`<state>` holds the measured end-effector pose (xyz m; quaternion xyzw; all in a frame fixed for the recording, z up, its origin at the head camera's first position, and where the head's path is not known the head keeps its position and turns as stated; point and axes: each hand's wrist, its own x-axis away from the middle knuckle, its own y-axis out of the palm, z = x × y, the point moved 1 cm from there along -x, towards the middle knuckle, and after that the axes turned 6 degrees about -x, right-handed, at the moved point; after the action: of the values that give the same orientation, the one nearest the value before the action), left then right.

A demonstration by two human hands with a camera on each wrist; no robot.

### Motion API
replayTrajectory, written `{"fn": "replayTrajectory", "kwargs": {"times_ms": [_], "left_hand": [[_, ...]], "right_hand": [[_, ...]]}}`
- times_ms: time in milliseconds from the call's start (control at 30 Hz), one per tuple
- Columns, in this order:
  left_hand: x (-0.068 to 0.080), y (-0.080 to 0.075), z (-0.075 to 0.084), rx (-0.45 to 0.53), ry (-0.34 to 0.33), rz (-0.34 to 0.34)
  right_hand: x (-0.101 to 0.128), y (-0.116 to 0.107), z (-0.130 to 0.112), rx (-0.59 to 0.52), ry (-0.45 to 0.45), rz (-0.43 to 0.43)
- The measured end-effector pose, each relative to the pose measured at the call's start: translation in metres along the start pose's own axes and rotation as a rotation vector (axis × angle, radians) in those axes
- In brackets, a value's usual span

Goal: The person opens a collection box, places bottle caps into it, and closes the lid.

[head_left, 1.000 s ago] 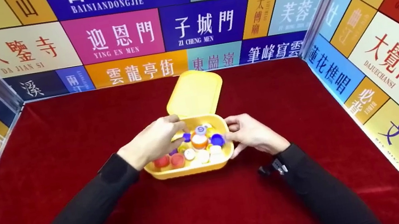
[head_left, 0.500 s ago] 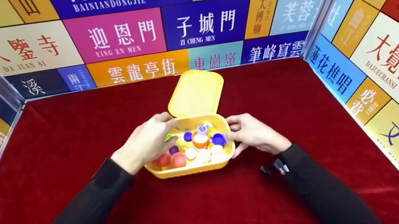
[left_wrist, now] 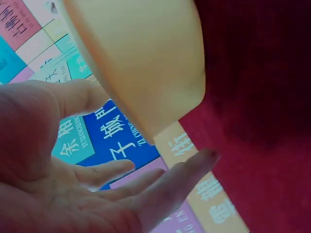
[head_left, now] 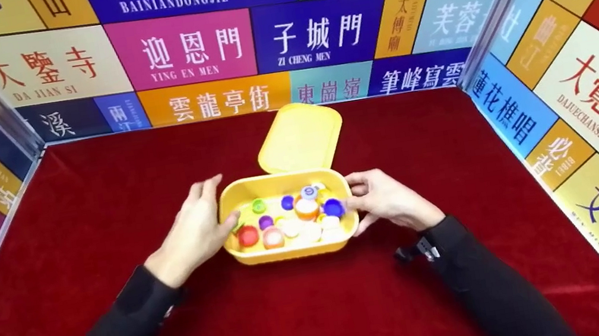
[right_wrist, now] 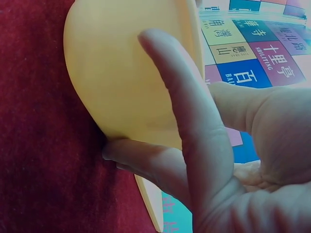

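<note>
A yellow plastic box point(head_left: 292, 252) holds several bottle caps, among them a red cap point(head_left: 248, 235), a green cap point(head_left: 258, 205), an orange-and-white cap point(head_left: 306, 208) and a dark blue cap point(head_left: 333, 207). My right hand point(head_left: 392, 199) grips the box's right end, thumb over the rim and fingers against the outer wall, as the right wrist view shows. At the opposite end is my left hand point(head_left: 189, 227), its thumb reaching over the rim. In the left wrist view its fingers point(left_wrist: 170, 191) spread apart from the outer wall point(left_wrist: 146, 63).
Behind the box lies a yellow lid point(head_left: 300, 136), flat on the dark red cloth point(head_left: 311, 316). Printed panels point(head_left: 190, 47) stand along the back and both sides of the table.
My left hand has drawn back from over the caps to the box's left end, its fingers now outside the rim. More of the left-side caps show. The right hand stays on the box.
</note>
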<state>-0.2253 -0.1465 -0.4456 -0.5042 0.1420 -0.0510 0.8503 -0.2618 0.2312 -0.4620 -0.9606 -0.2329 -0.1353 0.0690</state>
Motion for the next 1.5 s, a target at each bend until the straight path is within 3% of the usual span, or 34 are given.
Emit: {"fn": "replayTrajectory", "kwargs": {"times_ms": [267,367,500,767,1033,1200,1333,1500], "left_hand": [[0.01,0.005,-0.006,0.199,-0.141,-0.16],[0.01,0.007,-0.006,0.252,-0.178,-0.179],[0.009,0.007,-0.006,0.249,-0.188,-0.169],[0.011,0.009,-0.003,0.237,-0.171,-0.135],[0.015,0.018,0.009,0.259,-0.131,-0.105],[0.019,0.014,0.009,0.171,-0.079,-0.062],[0.024,0.005,0.0,0.104,-0.107,-0.009],[0.015,0.016,0.014,0.14,-0.052,-0.036]], "right_hand": [[0.003,0.004,-0.002,0.016,0.006,0.022],[0.005,0.008,-0.004,0.061,0.007,0.043],[0.006,0.014,-0.007,0.129,-0.003,0.074],[0.007,0.016,-0.007,0.172,-0.033,0.097],[0.024,0.007,-0.01,0.267,-0.019,0.13],[0.025,0.015,-0.013,0.293,-0.023,0.169],[0.018,0.028,-0.017,0.276,-0.069,0.118],[0.032,0.009,-0.021,0.331,-0.038,0.154]]}}
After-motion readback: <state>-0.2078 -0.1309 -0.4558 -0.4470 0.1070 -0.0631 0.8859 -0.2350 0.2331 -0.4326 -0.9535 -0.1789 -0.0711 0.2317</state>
